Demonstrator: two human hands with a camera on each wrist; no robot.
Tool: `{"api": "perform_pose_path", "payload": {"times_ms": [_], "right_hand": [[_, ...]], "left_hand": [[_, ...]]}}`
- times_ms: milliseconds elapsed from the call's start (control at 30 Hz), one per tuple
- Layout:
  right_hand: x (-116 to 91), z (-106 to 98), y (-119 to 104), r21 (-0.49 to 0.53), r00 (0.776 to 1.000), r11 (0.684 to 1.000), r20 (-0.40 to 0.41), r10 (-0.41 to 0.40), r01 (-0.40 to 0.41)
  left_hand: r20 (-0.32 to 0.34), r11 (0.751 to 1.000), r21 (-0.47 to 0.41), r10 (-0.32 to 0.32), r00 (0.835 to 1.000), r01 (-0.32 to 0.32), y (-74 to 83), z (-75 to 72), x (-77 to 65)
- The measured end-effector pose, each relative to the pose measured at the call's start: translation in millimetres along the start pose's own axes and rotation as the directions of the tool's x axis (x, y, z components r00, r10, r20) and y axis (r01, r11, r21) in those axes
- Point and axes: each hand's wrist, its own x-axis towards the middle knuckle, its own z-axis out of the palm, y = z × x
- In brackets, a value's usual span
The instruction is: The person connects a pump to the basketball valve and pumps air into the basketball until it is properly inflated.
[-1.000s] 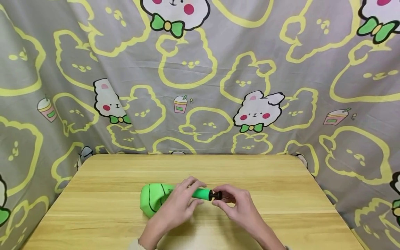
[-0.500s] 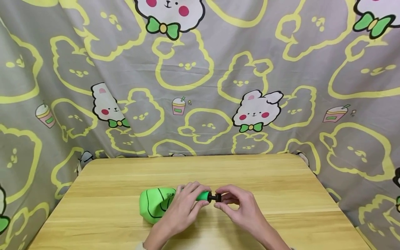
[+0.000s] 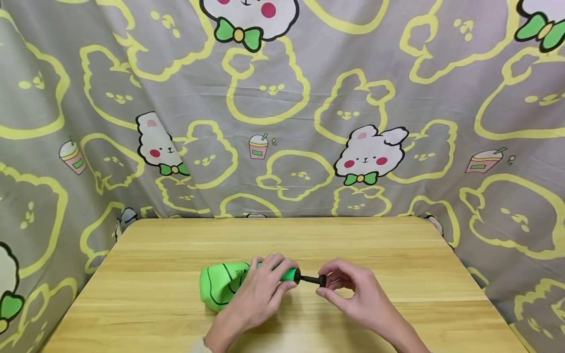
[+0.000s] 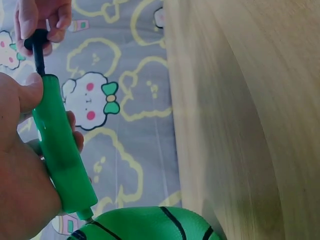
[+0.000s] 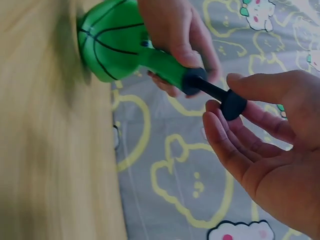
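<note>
A soft, dented green ball (image 3: 216, 287) with black lines lies on the table at the left. From it runs a small green hand pump (image 3: 289, 274), its nozzle end meeting the ball in the left wrist view. My left hand (image 3: 260, 291) grips the pump's barrel (image 4: 64, 150), thumb near the black collar. The black plunger rod (image 3: 310, 279) stands well out of the barrel. At its end, my right hand (image 3: 355, 289) holds the round black handle (image 5: 233, 105) between thumb and fingers. Part of the ball and barrel is hidden behind my left hand in the head view.
The wooden table (image 3: 397, 245) spreads around both hands. A grey curtain (image 3: 300, 113) with yellow outlines and rabbit faces hangs behind it and along both sides.
My right hand has moved to the right and drawn the plunger farther out of the barrel. The left fingers have closed around the barrel nearer its collar.
</note>
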Motion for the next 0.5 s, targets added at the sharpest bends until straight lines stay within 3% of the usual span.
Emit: {"api": "perform_pose_path", "payload": {"times_ms": [167, 500], "right_hand": [[0.2, -12.7, -7.3, -0.027, 0.999, 0.999, -0.011, -0.042, 0.041], [-6.5, -38.8, -24.0, -0.064, 0.999, 0.997, 0.005, -0.035, 0.035]], "left_hand": [[-0.023, 1.0, -0.013, -0.005, 1.0, 0.005, -3.7, -4.5, 1.3], [-0.079, 0.997, -0.081, -0.005, 0.997, -0.002, -9.4, -10.9, -0.7]]}}
